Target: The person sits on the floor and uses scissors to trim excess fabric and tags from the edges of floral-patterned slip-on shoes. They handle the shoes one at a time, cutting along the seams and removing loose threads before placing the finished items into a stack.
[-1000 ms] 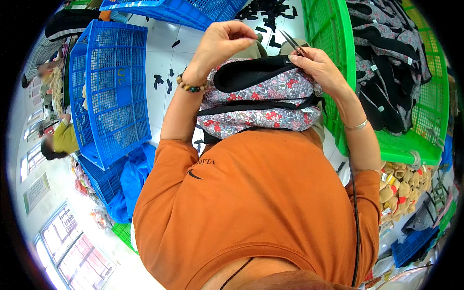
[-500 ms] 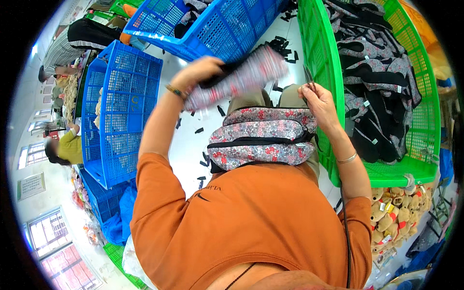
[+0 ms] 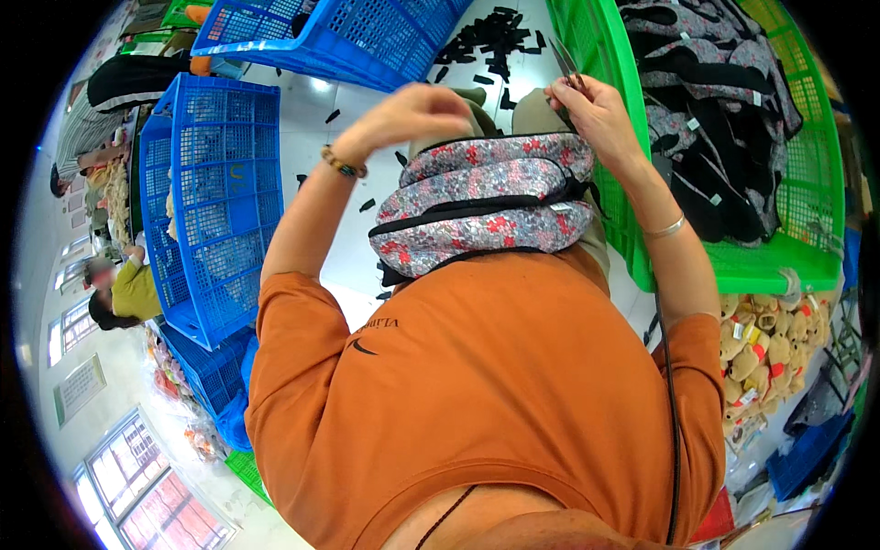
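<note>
My left hand (image 3: 408, 117) hovers over the far left side of my lap, fingers stretched out and slightly blurred, with nothing visible in it. In my right hand (image 3: 596, 115) is a pair of scissors (image 3: 566, 64), their blades pointing up and away beside the green crate's wall. Several padded fabric pieces (image 3: 486, 197), grey with red flowers and black edging, lie stacked across my lap between both hands. More of this flowered and black fabric (image 3: 706, 119) fills the green crate at my right.
The green crate (image 3: 600, 119) stands close against my right side. A blue crate (image 3: 367, 41) is ahead, another blue crate (image 3: 225, 202) to the left. Small black scraps (image 3: 495, 41) litter the white floor. Plush toys (image 3: 770, 348) lie at the right; a person in yellow (image 3: 136, 291) is far left.
The flowered piece that was swinging in my left hand is no longer there; where it went is out of sight. My right hand still has the scissors. The view has shifted somewhat.
</note>
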`<action>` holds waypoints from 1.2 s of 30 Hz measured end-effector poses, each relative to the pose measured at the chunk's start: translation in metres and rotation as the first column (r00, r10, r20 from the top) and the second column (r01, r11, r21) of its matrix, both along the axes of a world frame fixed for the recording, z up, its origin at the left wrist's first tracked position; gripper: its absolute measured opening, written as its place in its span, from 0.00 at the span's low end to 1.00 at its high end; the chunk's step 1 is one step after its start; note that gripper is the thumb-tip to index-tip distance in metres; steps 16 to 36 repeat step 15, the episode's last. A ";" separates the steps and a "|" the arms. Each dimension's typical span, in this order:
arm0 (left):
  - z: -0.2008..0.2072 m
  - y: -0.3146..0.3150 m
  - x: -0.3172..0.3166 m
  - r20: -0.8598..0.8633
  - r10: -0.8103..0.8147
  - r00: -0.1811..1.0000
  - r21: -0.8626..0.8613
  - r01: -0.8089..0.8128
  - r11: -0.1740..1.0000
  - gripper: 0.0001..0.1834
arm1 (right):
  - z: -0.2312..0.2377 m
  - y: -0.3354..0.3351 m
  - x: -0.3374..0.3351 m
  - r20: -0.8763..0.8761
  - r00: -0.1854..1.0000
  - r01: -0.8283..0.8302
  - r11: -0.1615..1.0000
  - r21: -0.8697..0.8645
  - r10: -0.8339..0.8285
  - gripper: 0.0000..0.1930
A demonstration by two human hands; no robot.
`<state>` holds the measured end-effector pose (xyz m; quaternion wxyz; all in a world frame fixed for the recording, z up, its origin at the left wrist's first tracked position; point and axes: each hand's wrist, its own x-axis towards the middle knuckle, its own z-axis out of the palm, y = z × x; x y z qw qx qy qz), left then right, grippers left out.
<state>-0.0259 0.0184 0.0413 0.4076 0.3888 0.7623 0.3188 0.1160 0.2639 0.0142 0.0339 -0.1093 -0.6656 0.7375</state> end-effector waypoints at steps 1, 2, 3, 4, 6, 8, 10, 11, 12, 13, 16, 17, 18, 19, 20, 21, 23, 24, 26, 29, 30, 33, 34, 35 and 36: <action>-0.002 0.008 0.017 -0.082 -0.117 0.990 -0.045 0.114 0.992 0.18 | 0.000 0.000 0.000 0.001 1.000 -0.005 1.000 0.011 0.005 0.11; 0.001 0.015 0.032 -0.164 -0.233 0.959 -0.101 0.218 0.971 0.18 | 0.001 0.000 -0.001 -0.003 1.000 -0.014 1.000 0.020 0.014 0.11; 0.007 0.022 0.046 -0.286 -0.228 0.931 -0.166 0.187 0.968 0.17 | -0.003 -0.001 -0.002 -0.035 0.999 -0.010 0.999 0.046 0.012 0.11; 0.007 0.022 0.047 -0.304 -0.221 0.927 -0.140 0.186 0.973 0.18 | -0.003 0.000 -0.001 -0.042 0.999 -0.015 0.998 0.055 0.018 0.11; 0.008 0.024 0.048 -0.334 -0.206 0.920 -0.091 0.186 0.978 0.19 | -0.002 0.002 -0.001 -0.052 0.998 -0.026 0.997 0.069 0.030 0.11; 0.014 0.024 0.052 -0.319 -0.225 0.921 -0.077 0.211 0.974 0.22 | -0.009 0.003 -0.006 -0.079 0.997 -0.010 0.996 0.089 0.017 0.11; 0.014 0.024 0.061 -0.189 -0.211 0.959 -0.048 0.205 0.978 0.24 | -0.010 0.004 -0.005 -0.062 0.998 -0.004 0.995 0.098 0.010 0.10; 0.015 0.027 0.065 -0.249 -0.288 0.925 -0.134 0.262 0.956 0.26 | -0.005 0.003 -0.004 -0.036 0.999 -0.009 0.995 0.096 0.013 0.10; 0.014 0.026 0.065 -0.273 -0.285 0.919 -0.120 0.262 0.958 0.26 | -0.002 0.003 -0.004 -0.010 1.000 -0.015 0.995 0.094 0.016 0.10; 0.010 0.024 0.066 -0.298 -0.282 0.912 -0.106 0.262 0.959 0.27 | -0.002 0.004 -0.005 0.002 0.999 -0.040 0.994 0.103 0.040 0.11; 0.001 0.022 0.067 -0.289 -0.252 0.924 -0.052 0.248 0.967 0.33 | -0.004 0.008 -0.005 0.031 0.996 -0.083 0.989 0.123 0.080 0.12; 0.001 0.022 0.067 -0.289 -0.252 0.924 -0.052 0.248 0.967 0.33 | -0.004 0.008 -0.005 0.031 0.996 -0.083 0.989 0.123 0.080 0.12; 0.001 0.022 0.067 -0.289 -0.252 0.924 -0.052 0.248 0.967 0.33 | -0.004 0.008 -0.005 0.031 0.996 -0.083 0.989 0.123 0.080 0.12; 0.001 0.022 0.067 -0.289 -0.252 0.924 -0.052 0.248 0.967 0.33 | -0.004 0.008 -0.005 0.031 0.996 -0.083 0.989 0.123 0.080 0.12; 0.001 0.022 0.067 -0.289 -0.252 0.924 -0.052 0.248 0.967 0.33 | -0.004 0.008 -0.005 0.031 0.996 -0.083 0.989 0.123 0.080 0.12; 0.001 0.022 0.067 -0.289 -0.252 0.924 -0.052 0.248 0.967 0.33 | -0.004 0.008 -0.005 0.031 0.996 -0.083 0.989 0.123 0.080 0.12; 0.001 0.022 0.067 -0.289 -0.252 0.924 -0.052 0.248 0.967 0.33 | -0.004 0.008 -0.005 0.031 0.996 -0.083 0.989 0.123 0.080 0.12; 0.001 0.022 0.067 -0.289 -0.252 0.924 -0.052 0.248 0.967 0.33 | -0.004 0.008 -0.005 0.031 0.996 -0.083 0.989 0.123 0.080 0.12; 0.001 0.022 0.067 -0.289 -0.252 0.924 -0.052 0.248 0.967 0.33 | -0.004 0.008 -0.005 0.031 0.996 -0.083 0.989 0.123 0.080 0.12; 0.001 0.022 0.067 -0.289 -0.252 0.924 -0.052 0.248 0.967 0.33 | -0.004 0.008 -0.005 0.031 0.996 -0.083 0.989 0.123 0.080 0.12; 0.001 0.022 0.067 -0.289 -0.252 0.924 -0.052 0.248 0.967 0.33 | -0.004 0.008 -0.005 0.031 0.996 -0.083 0.989 0.123 0.080 0.12; 0.001 0.022 0.067 -0.289 -0.252 0.924 -0.052 0.248 0.967 0.33 | -0.004 0.008 -0.005 0.031 0.996 -0.083 0.989 0.123 0.080 0.12; 0.001 0.022 0.067 -0.289 -0.252 0.924 -0.052 0.248 0.967 0.33 | -0.004 0.008 -0.005 0.031 0.996 -0.083 0.989 0.123 0.080 0.12; 0.001 0.022 0.067 -0.289 -0.252 0.924 -0.052 0.248 0.967 0.33 | -0.004 0.008 -0.005 0.031 0.996 -0.083 0.989 0.123 0.080 0.12; 0.001 0.022 0.067 -0.289 -0.252 0.924 -0.052 0.248 0.967 0.33 | -0.004 0.008 -0.005 0.031 0.996 -0.083 0.989 0.123 0.080 0.12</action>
